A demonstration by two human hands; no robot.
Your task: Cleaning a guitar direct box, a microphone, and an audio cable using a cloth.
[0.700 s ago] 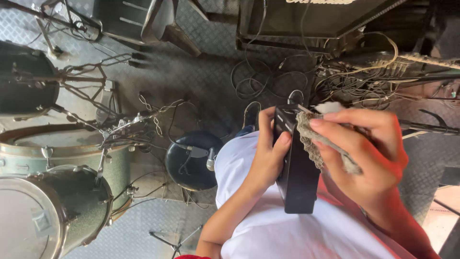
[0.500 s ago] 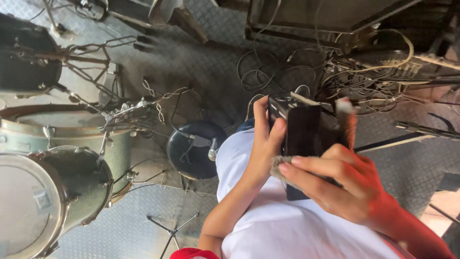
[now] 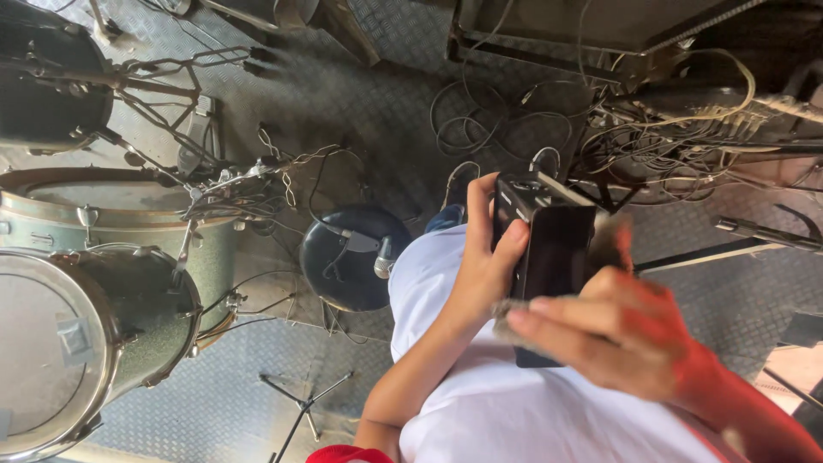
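1. Left hand (image 3: 483,274) has its grip closed on a black box-shaped device (image 3: 549,266), thumb across the front edge, fingers behind. The device is held up in front of the white shirt (image 3: 514,411), above the floor.
2. Right hand (image 3: 617,339) is blurred; its grip seems closed on a grey cloth (image 3: 514,315) pressed to the device's lower face.
3. Risk: the device is held by one hand only. A hard push from the cloth hand could twist it loose, and it would likely drop onto the checker-plate floor (image 3: 386,111).
4. Risk: a tangle of cables (image 3: 660,146) lies just beyond the device; whether any lead is plugged into it cannot be told, and a snag could tug it.
5. Risk: the round black stool (image 3: 351,257) and drums (image 3: 103,317) stand close at the left, leaving little elbow room.
6. Hidden: most of the cloth sits under the right fingers; the device's bottom end is covered by that hand.
7. Hard to read: motion blur smears the right hand and the device's right edge.
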